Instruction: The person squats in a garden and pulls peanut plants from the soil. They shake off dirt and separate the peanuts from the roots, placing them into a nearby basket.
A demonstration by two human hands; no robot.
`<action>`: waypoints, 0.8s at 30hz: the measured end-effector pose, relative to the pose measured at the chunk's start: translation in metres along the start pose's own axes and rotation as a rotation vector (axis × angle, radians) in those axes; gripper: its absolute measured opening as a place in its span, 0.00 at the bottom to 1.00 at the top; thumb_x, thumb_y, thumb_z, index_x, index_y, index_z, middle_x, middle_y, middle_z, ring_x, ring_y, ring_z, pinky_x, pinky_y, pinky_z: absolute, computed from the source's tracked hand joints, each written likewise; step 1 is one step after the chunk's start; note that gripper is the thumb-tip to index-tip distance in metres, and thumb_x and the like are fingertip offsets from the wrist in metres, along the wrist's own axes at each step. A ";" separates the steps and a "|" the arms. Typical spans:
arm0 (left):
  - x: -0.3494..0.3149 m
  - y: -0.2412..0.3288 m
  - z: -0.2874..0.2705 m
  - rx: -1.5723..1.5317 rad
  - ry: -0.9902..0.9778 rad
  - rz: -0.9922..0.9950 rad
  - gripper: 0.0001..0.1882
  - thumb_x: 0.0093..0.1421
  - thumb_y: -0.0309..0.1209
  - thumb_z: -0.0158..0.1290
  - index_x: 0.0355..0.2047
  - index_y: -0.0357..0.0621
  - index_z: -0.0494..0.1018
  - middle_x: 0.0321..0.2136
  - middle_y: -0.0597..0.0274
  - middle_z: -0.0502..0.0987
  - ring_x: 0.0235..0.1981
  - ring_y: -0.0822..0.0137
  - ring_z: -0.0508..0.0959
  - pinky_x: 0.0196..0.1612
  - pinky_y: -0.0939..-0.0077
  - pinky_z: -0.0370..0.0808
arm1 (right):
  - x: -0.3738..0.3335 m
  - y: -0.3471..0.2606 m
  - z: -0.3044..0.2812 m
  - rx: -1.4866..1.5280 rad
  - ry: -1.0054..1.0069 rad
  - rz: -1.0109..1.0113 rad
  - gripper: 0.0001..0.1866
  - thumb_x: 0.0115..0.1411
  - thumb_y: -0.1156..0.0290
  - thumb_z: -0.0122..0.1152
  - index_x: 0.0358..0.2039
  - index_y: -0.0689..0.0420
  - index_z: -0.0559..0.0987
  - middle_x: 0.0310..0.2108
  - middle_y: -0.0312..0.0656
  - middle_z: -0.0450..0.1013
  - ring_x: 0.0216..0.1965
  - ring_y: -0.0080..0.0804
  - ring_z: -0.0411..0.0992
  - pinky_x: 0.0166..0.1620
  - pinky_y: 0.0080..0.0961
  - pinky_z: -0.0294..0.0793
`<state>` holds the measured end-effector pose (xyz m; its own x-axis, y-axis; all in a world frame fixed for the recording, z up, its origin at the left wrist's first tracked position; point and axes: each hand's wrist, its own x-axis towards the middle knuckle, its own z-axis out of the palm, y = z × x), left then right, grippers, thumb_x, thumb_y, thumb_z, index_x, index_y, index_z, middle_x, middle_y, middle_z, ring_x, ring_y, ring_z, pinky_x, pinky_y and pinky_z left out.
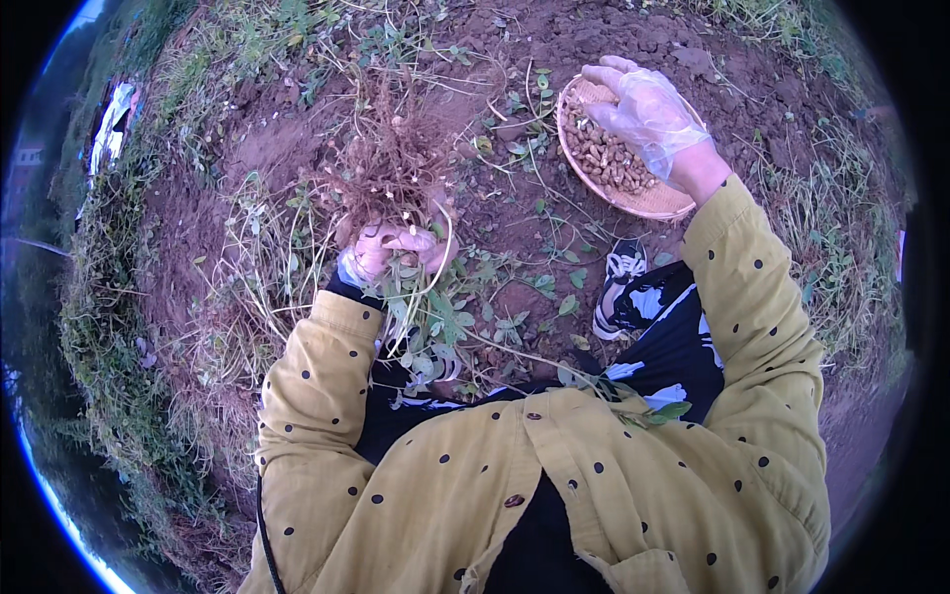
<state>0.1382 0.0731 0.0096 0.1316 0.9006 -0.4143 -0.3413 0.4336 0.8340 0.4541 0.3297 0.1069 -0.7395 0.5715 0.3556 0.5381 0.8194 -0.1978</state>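
Note:
My left hand point(398, 247), in a thin clear glove, is closed around the stems of an uprooted peanut plant point(389, 163). The plant's tangled brown roots point away from me, and its green leaves hang toward my lap. Over at the right, a shallow round woven basket point(648, 210) rests on the soil, with many peanuts in their shells point(612, 158) lying in it. My right hand point(648, 111), also in a clear plastic glove, is above the basket's far side with its fingers stretched out. Nothing shows in that hand, though its palm side is hidden.
Brown soil point(495, 59) with clods and scattered weeds spreads around. Pulled stems and dry vines point(257, 267) lie left of my left hand, and more plants point(826, 247) lie at the right. My shoe point(623, 267) stands just below the basket. A leafy stem crosses my lap.

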 end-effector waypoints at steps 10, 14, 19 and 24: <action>0.008 -0.012 0.030 -0.558 -0.433 0.178 0.25 0.63 0.37 0.53 0.58 0.45 0.62 0.52 0.56 0.69 0.47 0.62 0.75 0.52 0.60 0.73 | 0.013 -0.078 -0.019 1.270 -0.323 0.306 0.15 0.62 0.61 0.58 0.38 0.60 0.80 0.28 0.34 0.74 0.29 0.20 0.69 0.32 0.22 0.70; 0.012 -0.010 0.044 -0.459 -0.466 0.207 0.27 0.64 0.37 0.53 0.60 0.45 0.59 0.52 0.56 0.69 0.48 0.56 0.76 0.49 0.59 0.76 | 0.005 -0.079 -0.014 1.100 -0.557 0.061 0.24 0.61 0.50 0.58 0.41 0.60 0.79 0.33 0.41 0.77 0.36 0.28 0.72 0.42 0.30 0.70; 0.014 0.000 0.047 -0.451 -0.623 0.177 0.29 0.68 0.43 0.46 0.64 0.47 0.53 0.54 0.54 0.67 0.52 0.53 0.74 0.49 0.59 0.76 | -0.004 -0.093 -0.008 1.220 -0.584 0.128 0.14 0.63 0.62 0.58 0.38 0.60 0.78 0.32 0.34 0.72 0.35 0.19 0.68 0.41 0.20 0.68; 0.010 -0.011 0.034 -0.567 -0.284 0.002 0.23 0.69 0.36 0.44 0.62 0.46 0.56 0.47 0.58 0.72 0.36 0.61 0.79 0.38 0.69 0.79 | 0.007 -0.091 -0.013 1.445 -0.127 0.612 0.13 0.65 0.60 0.57 0.35 0.58 0.77 0.27 0.31 0.68 0.30 0.14 0.65 0.33 0.13 0.63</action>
<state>0.1753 0.0786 0.0089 0.3462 0.9082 -0.2351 -0.7716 0.4182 0.4794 0.4052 0.2587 0.1396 -0.6305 0.7587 -0.1637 -0.0147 -0.2225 -0.9748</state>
